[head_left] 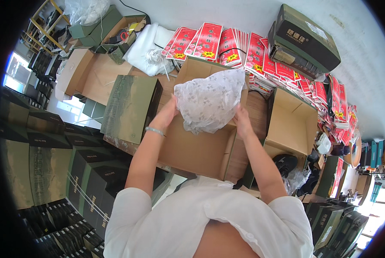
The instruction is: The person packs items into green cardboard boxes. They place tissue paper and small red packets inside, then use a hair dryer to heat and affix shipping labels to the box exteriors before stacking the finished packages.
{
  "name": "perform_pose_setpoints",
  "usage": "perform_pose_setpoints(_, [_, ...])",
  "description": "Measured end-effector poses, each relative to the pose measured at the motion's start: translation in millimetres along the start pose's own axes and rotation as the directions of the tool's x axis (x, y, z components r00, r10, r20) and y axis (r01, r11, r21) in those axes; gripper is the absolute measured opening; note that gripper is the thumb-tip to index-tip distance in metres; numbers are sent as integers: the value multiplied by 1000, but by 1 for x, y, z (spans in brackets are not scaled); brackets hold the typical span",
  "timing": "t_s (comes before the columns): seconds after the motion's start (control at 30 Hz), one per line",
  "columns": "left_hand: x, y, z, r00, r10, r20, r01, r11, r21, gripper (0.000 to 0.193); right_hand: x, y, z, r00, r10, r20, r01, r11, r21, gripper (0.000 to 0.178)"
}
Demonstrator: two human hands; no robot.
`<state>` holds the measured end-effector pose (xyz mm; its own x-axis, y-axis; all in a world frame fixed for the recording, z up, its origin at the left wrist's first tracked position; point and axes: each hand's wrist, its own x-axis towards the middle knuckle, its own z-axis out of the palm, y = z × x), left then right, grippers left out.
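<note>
A crumpled sheet of white patterned tissue paper (209, 101) is held up over an open brown cardboard box (192, 148) on the table. My left hand (166, 114) grips the paper's left edge, a bracelet on its wrist. At the lower right edge of the paper, my right hand (242, 121) pinches it. The box's inside shows bare below the paper. A dark green box lid (130, 107) lies just left of the box, close to my left forearm.
Red printed packets (227, 45) are stacked along the back of the table. A second open box (289, 122) stands at the right with a black shoe (285, 162) in front. A dark box (306, 36) rests on the packets. Stacks of dark green boxes (50, 163) fill the left.
</note>
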<state>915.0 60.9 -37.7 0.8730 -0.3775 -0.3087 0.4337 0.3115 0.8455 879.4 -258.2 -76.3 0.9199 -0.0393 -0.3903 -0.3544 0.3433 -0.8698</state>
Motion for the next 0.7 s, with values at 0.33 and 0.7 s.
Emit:
perform_pose_setpoints(0.33, [-27, -47, 1, 993, 29, -117, -11, 989, 147, 45, -17, 51, 45, 995, 51, -82, -79, 916, -394, 50])
perform_pose_setpoints(0.7, [-46, 40, 9, 905, 387, -174, -331, 901, 281, 30, -73, -61, 34, 857, -515, -30, 442, 763, -472, 30])
